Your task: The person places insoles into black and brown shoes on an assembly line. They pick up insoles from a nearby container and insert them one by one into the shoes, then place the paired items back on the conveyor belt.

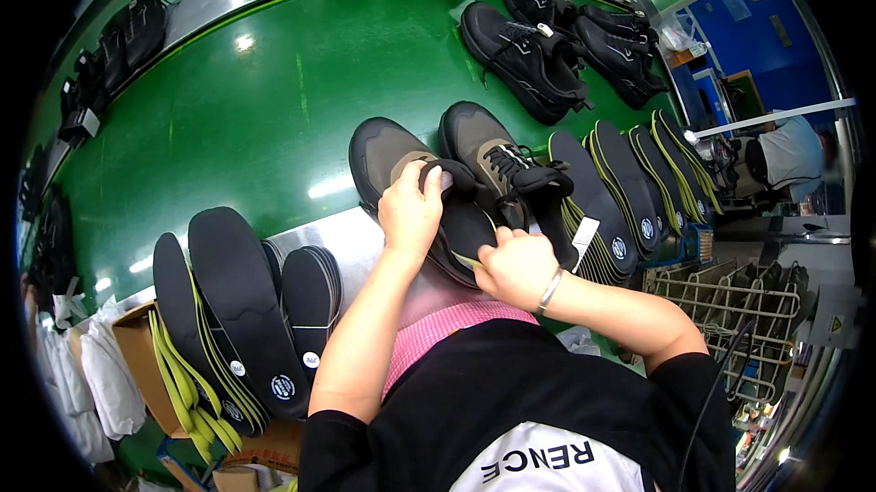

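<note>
A pair of brown and black lace-up shoes stands side by side in front of me, toes pointing away: the left shoe (376,147) and the right shoe (473,134). My left hand (409,216) is closed on the left shoe's tongue, pulling the collar back. A black insole (468,229) with a yellow-green underside lies partly inside that shoe. At its heel end, my right hand (518,266) pinches the insole between thumb and fingers. The insole's front end is hidden inside the shoe. The right shoe is laced, and neither hand touches it.
Stacked black insoles (233,259) stand at the left, and more insole stacks (591,195) at the right. Black shoes (525,56) sit at the far right of the green work surface (246,127). A wire rack (730,296) and another person (790,159) are farther right.
</note>
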{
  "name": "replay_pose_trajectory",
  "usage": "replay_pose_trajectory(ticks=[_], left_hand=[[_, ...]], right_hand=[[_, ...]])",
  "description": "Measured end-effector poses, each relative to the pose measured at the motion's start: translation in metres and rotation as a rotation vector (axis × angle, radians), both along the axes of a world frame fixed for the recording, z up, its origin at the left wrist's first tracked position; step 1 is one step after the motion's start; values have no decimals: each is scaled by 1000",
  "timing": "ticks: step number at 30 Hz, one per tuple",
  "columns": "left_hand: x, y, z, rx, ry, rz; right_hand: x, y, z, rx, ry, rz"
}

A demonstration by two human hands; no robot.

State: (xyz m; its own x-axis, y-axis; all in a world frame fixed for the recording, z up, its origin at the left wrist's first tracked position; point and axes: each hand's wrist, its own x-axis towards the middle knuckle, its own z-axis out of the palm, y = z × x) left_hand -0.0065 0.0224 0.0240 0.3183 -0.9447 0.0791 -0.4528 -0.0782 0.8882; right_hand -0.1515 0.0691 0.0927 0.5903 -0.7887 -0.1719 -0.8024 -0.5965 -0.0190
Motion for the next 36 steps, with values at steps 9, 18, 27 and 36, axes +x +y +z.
replay_pose_trajectory(ticks=[9,18,27,36], left_hand=[[0,2,-2,-32,2,-18],[-3,3,-15,-52,-15,-25],[1,8,-13,10,16,-36],[-12,5,-30,-164,-125,15]], right_hand=[[19,-34,-77,360,208,7],[37,-48,-54,831,540,-111],[14,-53,-62,882,294,53],[-14,-48,-44,953,-552,-254]])
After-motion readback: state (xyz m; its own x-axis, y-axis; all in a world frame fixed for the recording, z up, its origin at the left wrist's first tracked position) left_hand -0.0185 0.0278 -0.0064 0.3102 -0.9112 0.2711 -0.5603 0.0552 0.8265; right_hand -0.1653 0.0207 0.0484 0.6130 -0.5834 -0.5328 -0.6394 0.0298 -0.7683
